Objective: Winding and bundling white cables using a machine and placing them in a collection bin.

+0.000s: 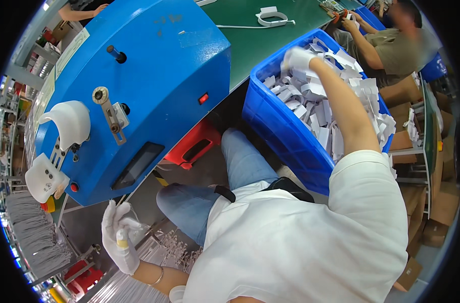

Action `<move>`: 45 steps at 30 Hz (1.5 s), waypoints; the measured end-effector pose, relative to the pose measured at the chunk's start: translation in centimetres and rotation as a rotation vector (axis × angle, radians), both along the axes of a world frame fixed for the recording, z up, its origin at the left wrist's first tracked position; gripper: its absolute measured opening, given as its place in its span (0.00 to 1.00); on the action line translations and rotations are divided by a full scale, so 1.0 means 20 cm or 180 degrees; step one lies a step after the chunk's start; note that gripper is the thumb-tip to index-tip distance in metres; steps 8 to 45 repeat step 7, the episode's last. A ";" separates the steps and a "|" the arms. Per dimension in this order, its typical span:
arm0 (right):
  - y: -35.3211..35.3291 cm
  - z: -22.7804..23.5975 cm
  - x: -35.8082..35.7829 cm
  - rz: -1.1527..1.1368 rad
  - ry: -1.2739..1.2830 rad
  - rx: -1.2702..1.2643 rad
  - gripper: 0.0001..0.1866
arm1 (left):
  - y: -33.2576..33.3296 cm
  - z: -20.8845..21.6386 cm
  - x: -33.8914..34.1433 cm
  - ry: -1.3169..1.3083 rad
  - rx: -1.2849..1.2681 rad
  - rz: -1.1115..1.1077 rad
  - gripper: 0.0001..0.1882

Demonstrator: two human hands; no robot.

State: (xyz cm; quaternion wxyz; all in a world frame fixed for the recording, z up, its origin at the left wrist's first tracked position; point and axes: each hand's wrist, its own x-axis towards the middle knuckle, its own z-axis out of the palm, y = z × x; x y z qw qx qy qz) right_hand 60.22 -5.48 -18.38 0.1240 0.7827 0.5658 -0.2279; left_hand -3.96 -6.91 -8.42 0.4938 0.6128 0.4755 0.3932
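Note:
My left hand (121, 237), in a white glove with a yellow band round one finger, is raised beside the lower corner of a blue machine (154, 91). Its fingers are apart, and I see nothing held in them. My right hand (296, 59), gloved in white too, is over the far left part of a blue plastic bin (285, 134). Motion smears its fingers, so whether they grip anything is unclear. Heaped in the bin are many white looped strips or cables with paper-like flaps (316, 93).
Two white curved holders (71, 123) and a crank arm (108, 113) stick out from the machine. On the green table (245, 45) lies a white looped cable (271, 19). Bundled grey cables (35, 232) hang at left. A co-worker (386, 50) sits at far right near cardboard boxes (445, 202).

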 end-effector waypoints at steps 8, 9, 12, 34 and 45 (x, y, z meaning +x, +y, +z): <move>-0.27 -0.36 -0.15 -0.0739 -0.0955 -0.0075 0.32 | 0.03 0.02 0.05 0.0287 -0.0125 -0.0338 0.44; -0.27 -0.36 -0.15 -0.0739 -0.0955 -0.0075 0.32 | 0.03 0.02 0.05 0.0287 -0.0125 -0.0338 0.44; -0.27 -0.36 -0.15 -0.0739 -0.0955 -0.0075 0.32 | 0.03 0.02 0.05 0.0287 -0.0125 -0.0338 0.44; -0.27 -0.36 -0.15 -0.0739 -0.0955 -0.0075 0.32 | 0.03 0.02 0.05 0.0287 -0.0125 -0.0338 0.44; -0.27 -0.36 -0.15 -0.0739 -0.0955 -0.0075 0.32 | 0.03 0.02 0.05 0.0287 -0.0125 -0.0338 0.44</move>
